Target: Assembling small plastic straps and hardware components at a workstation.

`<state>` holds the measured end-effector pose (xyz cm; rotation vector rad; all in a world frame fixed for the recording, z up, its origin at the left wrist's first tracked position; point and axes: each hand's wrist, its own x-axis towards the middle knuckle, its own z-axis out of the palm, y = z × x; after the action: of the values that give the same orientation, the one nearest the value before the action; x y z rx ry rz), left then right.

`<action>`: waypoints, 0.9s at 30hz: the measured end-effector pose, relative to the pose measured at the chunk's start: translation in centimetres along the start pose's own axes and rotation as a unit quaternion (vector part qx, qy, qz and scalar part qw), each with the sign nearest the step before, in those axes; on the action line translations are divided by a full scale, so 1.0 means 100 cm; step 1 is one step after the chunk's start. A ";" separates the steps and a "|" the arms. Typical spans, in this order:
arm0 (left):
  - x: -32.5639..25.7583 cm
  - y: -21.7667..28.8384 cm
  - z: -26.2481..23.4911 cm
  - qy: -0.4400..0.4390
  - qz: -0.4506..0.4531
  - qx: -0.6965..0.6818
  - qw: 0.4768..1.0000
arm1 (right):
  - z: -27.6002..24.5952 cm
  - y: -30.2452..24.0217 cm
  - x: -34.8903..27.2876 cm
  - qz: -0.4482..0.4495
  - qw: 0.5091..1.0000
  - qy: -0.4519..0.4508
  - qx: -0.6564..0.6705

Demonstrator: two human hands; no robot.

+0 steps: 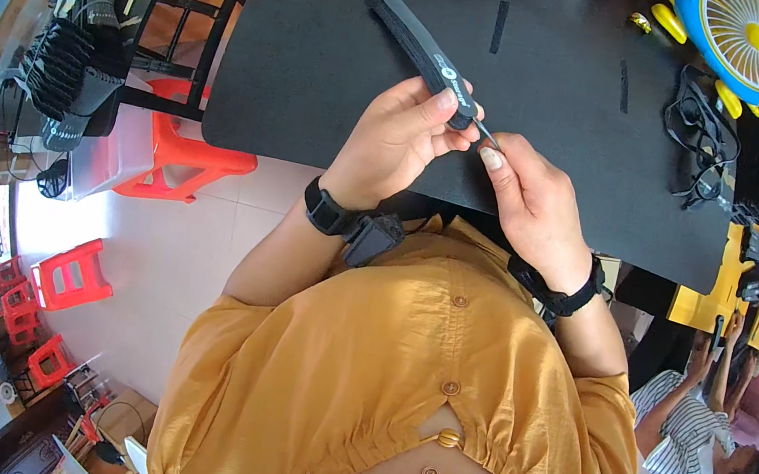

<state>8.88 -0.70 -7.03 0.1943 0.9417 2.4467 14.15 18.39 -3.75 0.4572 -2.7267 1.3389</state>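
My left hand (395,138) is closed on a long dark grey and black strap (415,35), gripping it near its lower end. The strap's free end slants up and left over the black table. My right hand (538,199) pinches a thin metal tool (484,132) between thumb and fingers, and its tip reaches the strap's lower end beside my left fingertips. The tool's kind is hidden by my fingers. Both hands are above the near edge of the table (313,93). Black bands circle both my wrists, with a small dark device by the left one.
Two dark strips (499,28) lie on the table. At the right are tangled black straps (702,137), a small yellow object (640,22) and a blue-yellow fan (754,44). Red stools (181,151) stand at left, near a side table with black straps. Other people work at far right.
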 end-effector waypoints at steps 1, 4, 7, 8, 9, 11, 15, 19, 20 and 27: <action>0.000 0.000 0.000 0.000 0.000 0.000 1.000 | 0.000 -0.001 0.000 0.000 1.000 0.000 0.000; 0.000 0.000 0.000 0.001 -0.002 0.010 1.000 | -0.002 -0.004 -0.001 0.022 1.000 -0.010 0.004; 0.000 0.000 0.001 0.013 0.001 0.027 1.000 | -0.004 -0.006 -0.002 0.028 0.999 -0.025 -0.020; 0.000 -0.001 0.000 0.008 0.003 0.037 0.999 | -0.005 -0.008 -0.002 0.039 0.998 -0.031 -0.034; 0.000 -0.001 -0.001 0.004 0.006 0.047 0.999 | -0.005 -0.009 -0.003 0.050 0.997 -0.036 -0.048; 0.001 -0.001 0.000 0.001 0.001 0.038 0.999 | -0.002 -0.009 -0.004 0.054 0.998 -0.026 -0.028; 0.001 -0.008 -0.003 -0.005 -0.004 0.112 0.994 | 0.005 -0.005 -0.001 0.059 0.993 -0.001 0.107; -0.001 -0.007 0.003 -0.002 0.019 0.097 0.995 | -0.004 -0.006 0.003 0.064 0.995 -0.042 0.057; 0.000 -0.005 0.002 -0.007 0.010 0.067 0.998 | -0.007 -0.007 0.003 0.079 0.992 -0.047 0.090; 0.001 -0.001 0.000 0.011 -0.010 0.014 1.000 | -0.008 -0.004 -0.002 0.082 0.992 -0.040 0.092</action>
<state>8.87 -0.56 -7.12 0.1683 0.9832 2.4235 14.37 18.77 -2.98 0.3111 -2.7697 1.6569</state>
